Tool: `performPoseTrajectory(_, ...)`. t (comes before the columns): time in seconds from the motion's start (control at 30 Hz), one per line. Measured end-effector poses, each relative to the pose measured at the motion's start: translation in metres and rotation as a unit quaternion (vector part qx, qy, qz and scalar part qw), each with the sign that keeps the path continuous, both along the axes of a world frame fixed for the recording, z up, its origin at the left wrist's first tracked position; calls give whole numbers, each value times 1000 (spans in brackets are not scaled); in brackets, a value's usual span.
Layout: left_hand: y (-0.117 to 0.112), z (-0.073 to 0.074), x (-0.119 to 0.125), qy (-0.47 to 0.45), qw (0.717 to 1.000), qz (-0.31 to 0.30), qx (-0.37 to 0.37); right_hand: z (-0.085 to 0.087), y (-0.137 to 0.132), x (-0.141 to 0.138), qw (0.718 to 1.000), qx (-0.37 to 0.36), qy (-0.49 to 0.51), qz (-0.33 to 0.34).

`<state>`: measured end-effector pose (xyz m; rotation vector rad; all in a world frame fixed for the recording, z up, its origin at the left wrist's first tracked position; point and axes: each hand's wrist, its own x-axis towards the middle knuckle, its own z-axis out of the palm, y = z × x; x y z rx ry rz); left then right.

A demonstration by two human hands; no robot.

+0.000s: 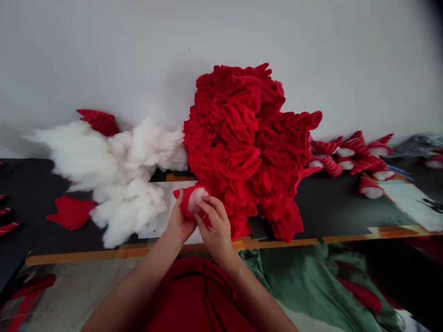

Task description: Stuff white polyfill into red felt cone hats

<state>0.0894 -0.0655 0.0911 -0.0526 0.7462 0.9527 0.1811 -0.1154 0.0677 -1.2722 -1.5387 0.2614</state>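
A small red fabric cone (187, 199), its open end packed with white stuffing (197, 198), is held over the table's front edge. My left hand (180, 219) wraps round its left side, with the pointed tip showing past the fingers. At the open end, my right hand (216, 226) has its fingers bent and pressed against the stuffing and the cloth rim. Whether those fingertips also pinch something small, I cannot tell. Beneath both hands lies a white sheet (152, 230). Just behind them rises a big heap of gathered red fabric pieces (235, 133).
Loose white fibre stuffing (131, 207) is piled on the left beside a flat red piece (72, 212). Several stuffed striped red cones (371, 188) lie at the right, near scissors (432, 205). Green cloth (304, 272) hangs below the table edge (294, 242).
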Motion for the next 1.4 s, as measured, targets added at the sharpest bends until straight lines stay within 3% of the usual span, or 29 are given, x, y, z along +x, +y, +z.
performPoseTrajectory(0.23, -1, -7, -1, 4, 1000, -1, -5, -5, 1, -2, 1000, -7, -13, -22)
performPoseTrajectory(0.43, 0, -3, 1, -2, 1000, -8, -5, -10, 1, 1, 997, -32, -74, 3)
performPoseTrajectory(0.77, 6, -11, -5, -8, 1000, 1, 21, -1, -6, 10, 999, -40, -25, 12)
performPoseTrajectory(0.87, 2, -7, -2, -11, 1000, 1, 17, 2, -4, 10, 999, -19, -32, -9)
performPoseTrajectory(1.07, -4, 1, 0, 11, 1000, -18, 1, 2, 1, 4, 994, 2, -103, 42)
performPoseTrajectory(1.27, -7, -11, -3, 88, 993, 29, 78, 0, -7, 3, 998, -46, 51, -13)
performPoseTrajectory(1.4, -10, -12, 0, 81, 983, 73, 151, -15, -2, 6, 961, -141, 237, -32)
